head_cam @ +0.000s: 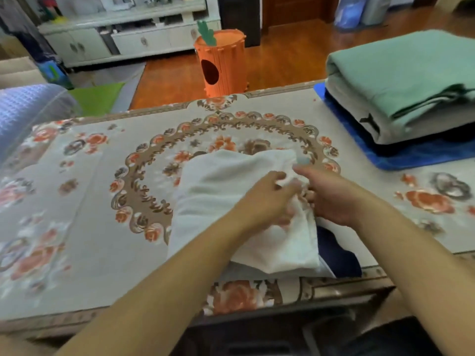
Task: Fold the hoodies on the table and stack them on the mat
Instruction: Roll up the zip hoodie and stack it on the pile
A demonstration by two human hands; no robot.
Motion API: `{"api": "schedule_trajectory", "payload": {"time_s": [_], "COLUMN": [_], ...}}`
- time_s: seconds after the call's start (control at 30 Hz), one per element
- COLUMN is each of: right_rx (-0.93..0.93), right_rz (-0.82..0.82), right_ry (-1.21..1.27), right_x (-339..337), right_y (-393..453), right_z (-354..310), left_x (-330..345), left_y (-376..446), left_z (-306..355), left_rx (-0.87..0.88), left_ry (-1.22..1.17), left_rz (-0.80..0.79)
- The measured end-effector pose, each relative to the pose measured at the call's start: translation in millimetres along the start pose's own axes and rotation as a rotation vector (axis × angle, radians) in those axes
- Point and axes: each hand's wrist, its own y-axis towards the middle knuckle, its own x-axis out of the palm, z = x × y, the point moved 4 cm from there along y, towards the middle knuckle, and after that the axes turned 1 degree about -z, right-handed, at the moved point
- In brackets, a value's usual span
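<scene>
White hoodie (231, 201) (soft, rectangular fold): left hand (267, 194), right hand (331, 199) pinching right edge.

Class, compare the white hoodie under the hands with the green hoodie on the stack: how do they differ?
The white hoodie lies on the floral table; the green hoodie tops the stack on the blue mat. Both hands, left hand and right hand, grip the white one; nothing touches the green one. Both are folded fabric.
</scene>
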Motion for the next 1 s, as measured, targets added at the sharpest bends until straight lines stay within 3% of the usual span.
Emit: {"api": "schedule_trajectory", "payload": {"time_s": [0.07, 0.17, 0.23, 0.4, 0.47, 0.57, 0.63, 0.67, 0.73, 0.8, 0.83, 0.87, 0.93, 1.0], "right_rx": [-0.037, -0.142, -0.234, -0.484, -0.402, -0.170, -0.114, -0.214, -0.641, -0.948, -0.971, -0.912, -0.614, -0.363], "right_rz": [0.171, 0.426, 0.532, 0.662, 0.611, 0.534, 0.602, 0.698, 0.801, 0.601, 0.488, 0.394, 0.247, 0.156], "right_ry": [-0.174, -0.624, -0.824, -0.757, -0.805, -0.933, -1.107, -1.221, -1.274, -1.241, -1.322, -1.446, -1.637, -1.645], "right_x": [9.7, 28.8, 37.4, 16.4, 8.0, 0.0, -3.7, 2.3, 34.0, 72.3, 84.4, 86.2, 67.0, 39.2], "right_y": [6.1, 16.9, 18.0, 2.6, 3.0, 2.7, -1.0, -8.3, -23.5, -11.8, 4.1, 26.3, 69.2, 93.9], "right_z": [-3.1, -4.1, -4.6, -37.0, -24.7, 4.1, -5.1, -21.4, -60.7, -78.9, -76.0, -65.3, -36.3, -20.1], "left_x": [-44.7, -106.3, -121.5, -87.5, -71.4, -63.5, -64.8, -65.2, -63.4, -61.9, -62.0, -62.8, -63.4, -53.2], "left_y": [-27.0, -64.0, -76.0, -75.3, -69.8, -64.6, -63.6, -63.7, -63.2, -63.2, -62.6, -62.1, -65.6, -73.1], "left_z": [-9.3, -35.6, -57.9, -95.5, -100.5, -99.9, -99.4, -99.3, -101.5, -101.0, -101.3, -101.2, -99.7, -93.6], "left_rx": [0.169, 0.349, 0.281, 0.140, 0.148, 0.160, 0.173, 0.168, 0.161, 0.178, 0.187, 0.193, 0.232, 0.357], "left_ry": [-0.021, 0.498, 0.637, 0.979, 1.165, 1.251, 1.278, 1.293, 1.314, 1.304, 1.297, 1.290, 1.275, 1.288], "left_rz": [0.157, 0.424, 0.402, 0.156, 0.140, 0.131, 0.126, 0.120, 0.106, 0.113, 0.116, 0.120, 0.154, 0.140]}}
